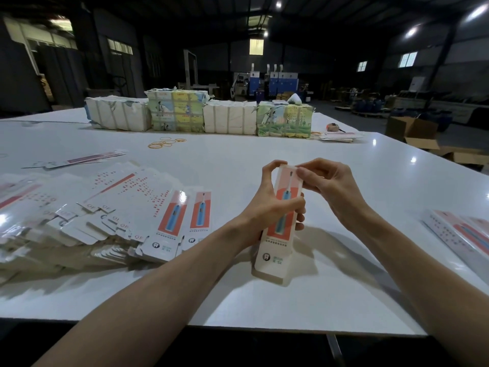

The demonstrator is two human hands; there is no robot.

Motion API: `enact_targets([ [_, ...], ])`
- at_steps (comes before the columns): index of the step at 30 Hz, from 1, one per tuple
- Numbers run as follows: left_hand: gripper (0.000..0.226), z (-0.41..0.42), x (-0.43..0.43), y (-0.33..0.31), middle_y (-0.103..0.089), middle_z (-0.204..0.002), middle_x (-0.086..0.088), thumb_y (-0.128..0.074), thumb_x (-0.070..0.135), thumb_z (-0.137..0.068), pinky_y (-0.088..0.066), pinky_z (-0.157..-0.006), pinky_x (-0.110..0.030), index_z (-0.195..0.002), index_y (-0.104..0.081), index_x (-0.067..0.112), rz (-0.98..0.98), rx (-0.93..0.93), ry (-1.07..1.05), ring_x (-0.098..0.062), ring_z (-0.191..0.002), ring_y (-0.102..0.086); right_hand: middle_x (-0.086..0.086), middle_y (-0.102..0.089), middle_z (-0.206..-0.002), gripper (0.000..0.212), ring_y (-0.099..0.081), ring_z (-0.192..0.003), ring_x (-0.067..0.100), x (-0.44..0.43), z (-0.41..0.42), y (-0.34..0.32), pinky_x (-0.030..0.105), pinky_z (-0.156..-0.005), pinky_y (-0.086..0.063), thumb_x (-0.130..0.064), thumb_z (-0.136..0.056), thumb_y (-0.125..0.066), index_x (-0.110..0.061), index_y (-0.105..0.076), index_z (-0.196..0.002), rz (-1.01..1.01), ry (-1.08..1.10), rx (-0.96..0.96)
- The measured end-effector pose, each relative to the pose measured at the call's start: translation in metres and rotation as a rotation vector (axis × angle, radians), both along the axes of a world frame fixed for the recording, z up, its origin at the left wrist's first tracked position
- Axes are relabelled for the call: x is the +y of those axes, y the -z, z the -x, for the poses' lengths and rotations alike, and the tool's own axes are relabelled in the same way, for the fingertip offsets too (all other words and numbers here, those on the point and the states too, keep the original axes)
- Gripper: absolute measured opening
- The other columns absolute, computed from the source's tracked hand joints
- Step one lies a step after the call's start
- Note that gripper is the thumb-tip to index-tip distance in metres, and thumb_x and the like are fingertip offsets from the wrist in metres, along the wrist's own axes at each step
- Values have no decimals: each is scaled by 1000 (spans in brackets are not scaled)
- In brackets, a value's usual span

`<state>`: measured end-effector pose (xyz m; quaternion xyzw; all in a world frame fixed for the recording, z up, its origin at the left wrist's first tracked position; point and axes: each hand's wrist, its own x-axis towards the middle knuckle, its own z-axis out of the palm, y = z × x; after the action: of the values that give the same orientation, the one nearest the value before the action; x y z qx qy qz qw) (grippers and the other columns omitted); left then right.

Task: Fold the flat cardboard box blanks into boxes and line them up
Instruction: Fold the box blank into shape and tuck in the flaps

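A long, narrow toothbrush box (275, 245), white with a red-and-blue picture, is held upright over the white table (238, 154), its lower end near the surface. My left hand (267, 205) wraps around its middle. My right hand (325, 184) pinches the flap at its top end. A fanned heap of flat box blanks (111, 215) lies to the left on the table. Folded boxes (460, 231) lie at the right edge.
Wrapped bundles of packaging (201, 115) stand in a row at the table's far side. Loose rubber bands (165, 143) lie in front of them. More flat blanks (79, 158) lie far left, and a small stack (341, 136) far right. Brown cartons (420, 133) sit beyond the table.
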<state>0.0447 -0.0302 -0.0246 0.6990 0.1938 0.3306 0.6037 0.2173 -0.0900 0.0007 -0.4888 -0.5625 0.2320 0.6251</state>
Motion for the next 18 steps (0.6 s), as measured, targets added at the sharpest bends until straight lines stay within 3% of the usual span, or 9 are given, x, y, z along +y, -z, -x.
enact_targets([
  [7, 85, -4, 3, 3, -61, -117, -22, -80, 14, -86, -63, -67, -36, -140, -26, 49, 79, -51, 11, -28, -73, -76, 4, -77, -108, 23, -75, -105, 21, 6, 4, 8, 29, -83, -62, -20, -102, -66, -6, -71, -119, 4, 40, -40],
  [10, 72, -7, 3, 0, -65, -110, -22, -71, 39, -85, -63, -68, -43, -143, -28, 44, 200, -138, -12, -32, -74, -74, 0, -69, -119, 28, -72, -106, 13, 8, 8, 9, 26, -84, -61, -24, -104, -63, -12, -61, -129, -13, 156, -236],
  [14, 71, -8, 0, -3, -62, -115, -22, -62, 49, -93, -58, -95, -59, -151, -24, 35, 274, -257, -58, -34, -94, -71, 6, -61, -117, 19, -66, -102, 16, 6, 19, 8, 27, -86, -59, -22, -106, -58, -14, -61, -123, -7, 272, -568],
  [16, 68, -8, -1, -3, -59, -130, -22, -61, 46, -103, -53, -102, -65, -156, -20, 35, 370, -318, -49, -36, -110, -69, 4, -59, -121, 41, -60, -110, 17, 4, 26, 4, 33, -91, -54, -42, -106, -55, -18, -60, -138, 134, 231, -725],
  [18, 66, -7, -1, -5, -50, -148, -22, -54, 49, -106, -52, -101, -68, -159, -18, 39, 440, -336, -7, -40, -125, -64, 2, -53, -124, 68, -52, -114, 16, 0, 31, 0, 38, -93, -51, -67, -98, -51, -26, -47, -152, 298, 193, -882],
])
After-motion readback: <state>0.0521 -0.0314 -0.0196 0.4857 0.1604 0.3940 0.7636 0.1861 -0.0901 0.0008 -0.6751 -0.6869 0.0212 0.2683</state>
